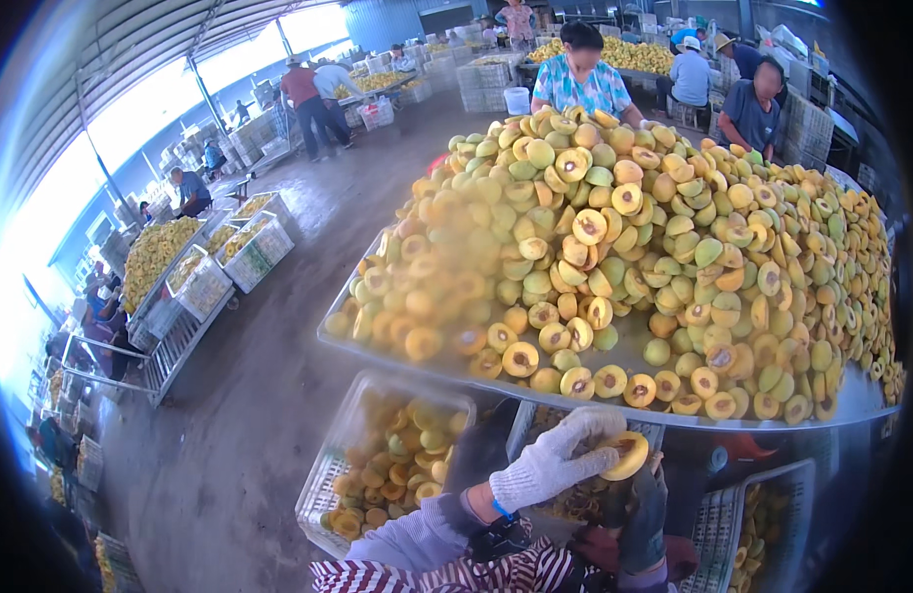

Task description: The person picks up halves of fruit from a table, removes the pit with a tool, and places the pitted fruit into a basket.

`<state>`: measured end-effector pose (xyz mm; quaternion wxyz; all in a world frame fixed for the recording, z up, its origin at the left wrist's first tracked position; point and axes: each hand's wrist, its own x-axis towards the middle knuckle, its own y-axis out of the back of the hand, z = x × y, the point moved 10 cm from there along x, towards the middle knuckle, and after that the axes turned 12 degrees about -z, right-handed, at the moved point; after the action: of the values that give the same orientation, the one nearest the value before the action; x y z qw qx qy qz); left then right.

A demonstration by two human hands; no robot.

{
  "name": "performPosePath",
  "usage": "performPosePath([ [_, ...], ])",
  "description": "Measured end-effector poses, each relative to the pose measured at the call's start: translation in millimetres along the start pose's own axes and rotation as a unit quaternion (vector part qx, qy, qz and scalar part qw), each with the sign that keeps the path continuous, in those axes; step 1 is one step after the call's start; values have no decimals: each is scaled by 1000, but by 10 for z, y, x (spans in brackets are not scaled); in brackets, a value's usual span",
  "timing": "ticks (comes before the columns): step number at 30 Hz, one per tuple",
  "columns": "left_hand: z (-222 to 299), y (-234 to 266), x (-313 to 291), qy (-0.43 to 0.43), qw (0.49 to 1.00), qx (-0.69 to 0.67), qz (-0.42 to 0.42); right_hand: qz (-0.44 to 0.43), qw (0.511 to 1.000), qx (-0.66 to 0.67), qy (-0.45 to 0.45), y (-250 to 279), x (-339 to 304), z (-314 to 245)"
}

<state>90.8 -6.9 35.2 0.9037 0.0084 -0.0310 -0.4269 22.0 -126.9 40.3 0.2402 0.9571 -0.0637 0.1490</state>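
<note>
My left hand (555, 465), in a pale knitted glove, pinches a yellow peach half (626, 457) between thumb and fingers, just past the near edge of a metal table (456, 374). Close against the fruit is my right hand (644, 509) in a dark glove, its fingers curled; whatever they hold, if anything, is hidden. A large heap of halved peaches (614, 247) covers the table, many with brown pit hollows facing up. Under both hands, partly covered by my arms, stands a crate (521, 435) with cut pieces in it.
A white crate (323, 484) of peach halves stands at my left, another crate (718, 524) at my right. Two people (583, 74) (755, 109) work across the table. Further left, a metal cart (184, 346) and fruit-filled crates (259, 252) stand on the concrete floor (249, 415).
</note>
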Motion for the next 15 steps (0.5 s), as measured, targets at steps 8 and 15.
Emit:
performPosePath([
  [8,119,-219,-131,45,995,18,-83,26,950,255,-178,-68,-112,264],
  [15,-163,97,-254,-18,917,-374,141,-108,870,425,-226,-419,-305,154],
])
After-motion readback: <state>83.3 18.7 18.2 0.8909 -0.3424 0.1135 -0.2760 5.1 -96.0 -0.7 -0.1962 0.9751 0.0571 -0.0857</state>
